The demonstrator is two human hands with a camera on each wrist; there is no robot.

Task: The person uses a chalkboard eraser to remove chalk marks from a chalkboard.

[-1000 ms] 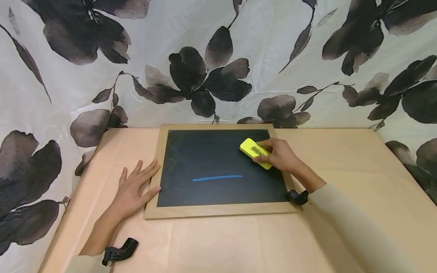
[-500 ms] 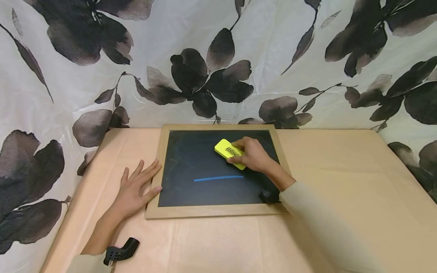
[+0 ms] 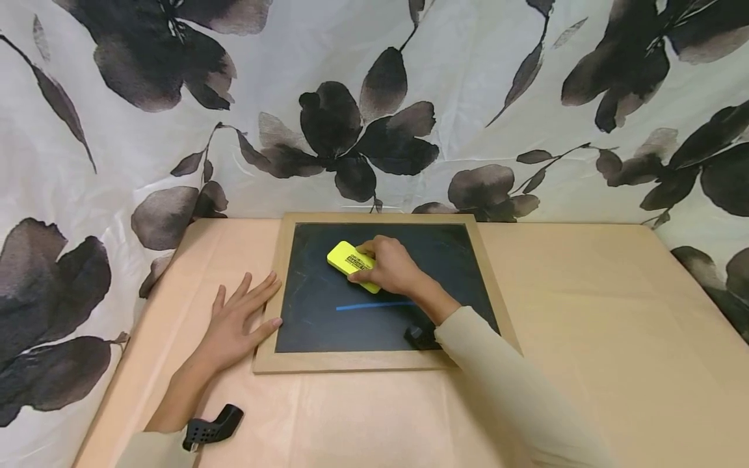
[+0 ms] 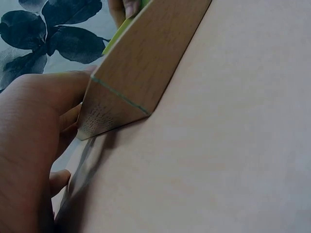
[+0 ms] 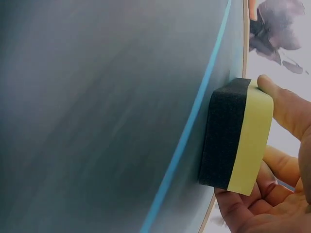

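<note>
A chalkboard (image 3: pixel 316 331) in a light wooden frame lies on the table, with a blue line (image 3: pixel 368 305) drawn across its lower middle. My right hand (image 3: pixel 394 263) grips a yellow eraser (image 3: pixel 345 257) between thumb and fingers, over the upper left part of the board. In the right wrist view the eraser (image 5: pixel 250 141) shows a dark felt layer facing the board, just above the blue line (image 5: pixel 189 121). My left hand (image 3: pixel 234 328) rests with spread, straight fingers against the board's left edge. The left wrist view shows this hand (image 4: pixel 29 126) by the frame's corner (image 4: pixel 114 104).
The table (image 3: pixel 585 312) has a pale peach covering. Behind it hangs a white cloth (image 3: pixel 468 78) printed with dark flowers. Each wrist wears a black camera mount, the left one (image 3: pixel 213 427) over the table, the right one (image 3: pixel 421 337) over the board.
My right hand has swept the eraser left across the upper part of the board. The left hand stays at the frame's left edge. The blue line looks the same where it shows.
</note>
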